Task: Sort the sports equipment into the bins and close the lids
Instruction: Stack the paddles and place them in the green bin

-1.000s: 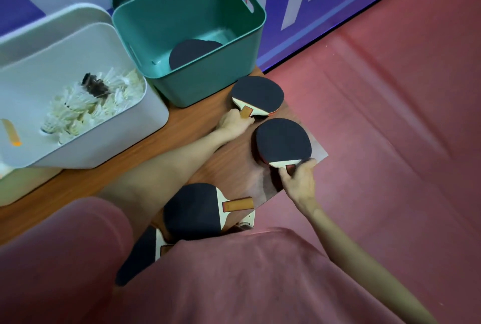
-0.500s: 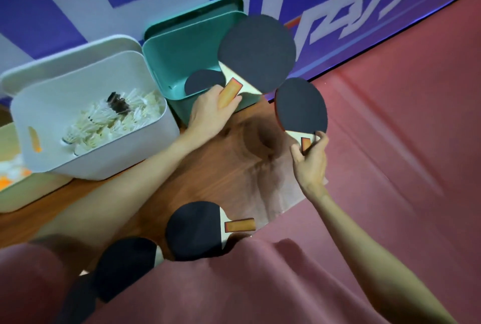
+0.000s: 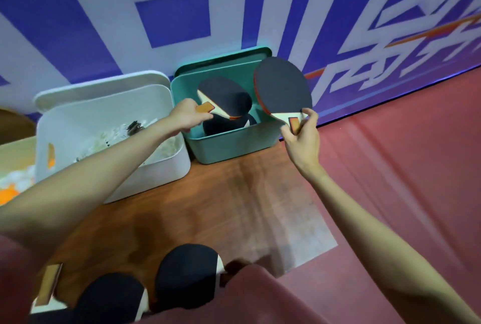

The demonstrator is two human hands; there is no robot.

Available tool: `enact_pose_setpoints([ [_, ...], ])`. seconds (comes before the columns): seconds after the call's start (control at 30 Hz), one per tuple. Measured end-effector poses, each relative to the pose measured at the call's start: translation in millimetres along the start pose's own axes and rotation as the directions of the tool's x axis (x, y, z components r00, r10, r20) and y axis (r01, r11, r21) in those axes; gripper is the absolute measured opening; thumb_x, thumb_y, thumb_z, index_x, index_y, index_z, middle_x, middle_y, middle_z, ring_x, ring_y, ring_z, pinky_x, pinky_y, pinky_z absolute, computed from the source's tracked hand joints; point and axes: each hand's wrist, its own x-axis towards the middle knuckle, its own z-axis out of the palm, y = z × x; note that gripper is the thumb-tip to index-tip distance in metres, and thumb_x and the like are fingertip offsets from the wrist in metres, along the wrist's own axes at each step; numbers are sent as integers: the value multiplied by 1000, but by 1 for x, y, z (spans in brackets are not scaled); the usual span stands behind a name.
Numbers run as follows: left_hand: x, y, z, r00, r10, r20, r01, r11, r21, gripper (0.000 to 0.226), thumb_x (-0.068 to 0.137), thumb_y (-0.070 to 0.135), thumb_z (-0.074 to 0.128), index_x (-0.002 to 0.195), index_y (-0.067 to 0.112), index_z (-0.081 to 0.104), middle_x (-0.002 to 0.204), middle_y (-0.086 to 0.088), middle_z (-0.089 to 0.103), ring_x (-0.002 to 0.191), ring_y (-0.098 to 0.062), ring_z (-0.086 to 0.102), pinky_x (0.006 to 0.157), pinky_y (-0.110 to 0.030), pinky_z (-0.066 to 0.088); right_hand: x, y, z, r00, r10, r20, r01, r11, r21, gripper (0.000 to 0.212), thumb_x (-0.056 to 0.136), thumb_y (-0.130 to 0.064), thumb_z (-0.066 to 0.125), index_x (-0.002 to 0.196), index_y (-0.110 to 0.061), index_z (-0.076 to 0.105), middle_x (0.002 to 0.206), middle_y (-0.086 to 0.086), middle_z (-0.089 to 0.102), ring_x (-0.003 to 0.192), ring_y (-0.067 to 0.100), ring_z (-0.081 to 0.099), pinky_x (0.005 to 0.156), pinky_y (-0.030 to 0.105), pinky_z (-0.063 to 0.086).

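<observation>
Wooden table [image 3: 234,209] carries teal bin [image 3: 234,146], white bin [image 3: 161,170], 2 paddles [image 3: 187,274]

Dusty-pink short sleeve [image 3: 15,266] and matching pink garment [image 3: 260,295], both forearms bare

paddles [image 3: 225,98] crowd the green bin [image 3: 234,145].

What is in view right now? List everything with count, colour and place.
Green bin: one, teal, open, at the back of the table.
White bin: one, open, left of the green bin, holding shuttlecocks.
Beige bin: one, far left, holding white and orange balls.
Paddles: one at the bottom of the green bin; at least two black ones at the near table edge.
Table: one, brown wood.
Floor: red.
Left hand: holds a paddle over the green bin.
Right hand: holds a paddle beside it.
</observation>
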Motion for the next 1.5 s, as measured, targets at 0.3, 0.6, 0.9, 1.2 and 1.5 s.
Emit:
enact_pose_setpoints([
  [0.3, 41, -2, 37, 985, -43, 167, 44, 999, 0, 30, 87, 30, 66, 69, 13, 50, 61, -2, 54, 47, -15, 46, 43, -22, 33, 68, -9, 11, 990, -62, 129, 74, 993, -91, 52, 82, -20, 61, 127, -8, 39, 83, 0, 54, 81, 22, 54, 68, 29, 37],
  [0.6, 63, -7, 46, 929, -102, 355, -11, 953, 304, 31, 88, 23, 64, 66, 11, 46, 61, -2, 52, 53, -17, 48, 42, -21, 38, 107, -11, 26, 886, -119, 449, 261, 926, -271, 50, 81, -25, 61, 124, -11, 40, 88, 4, 55, 82, 29, 54, 66, 33, 41],
  [0.9, 48, -8, 10, 964, 47, 262, -189, 813, 551, 23, 91, 22, 56, 101, 4, 66, 104, -14, 65, 103, -34, 59, 79, -33, 46, 131, -17, 80, 683, -42, 729, 501, 754, -425, 57, 79, -31, 66, 123, -4, 42, 111, 16, 63, 103, 35, 58, 80, 42, 49],
  [1.2, 29, -30, 0, 972, 216, 92, -234, 861, 451, 18, 90, 15, 51, 98, 11, 67, 95, -6, 69, 92, -27, 62, 78, -35, 50, 125, -7, 123, 574, 71, 816, 477, 781, -403, 51, 88, -19, 61, 127, 2, 35, 115, 21, 61, 108, 35, 57, 84, 35, 43],
  [1.5, 5, -35, 3, 953, 289, -92, -257, 931, 259, 22, 90, 15, 52, 108, 12, 64, 90, 0, 66, 88, -23, 62, 78, -37, 50, 107, -25, 116, 631, 14, 776, 472, 786, -398, 33, 87, -8, 52, 119, 0, 56, 122, 20, 60, 111, 34, 56, 88, 31, 42],
])
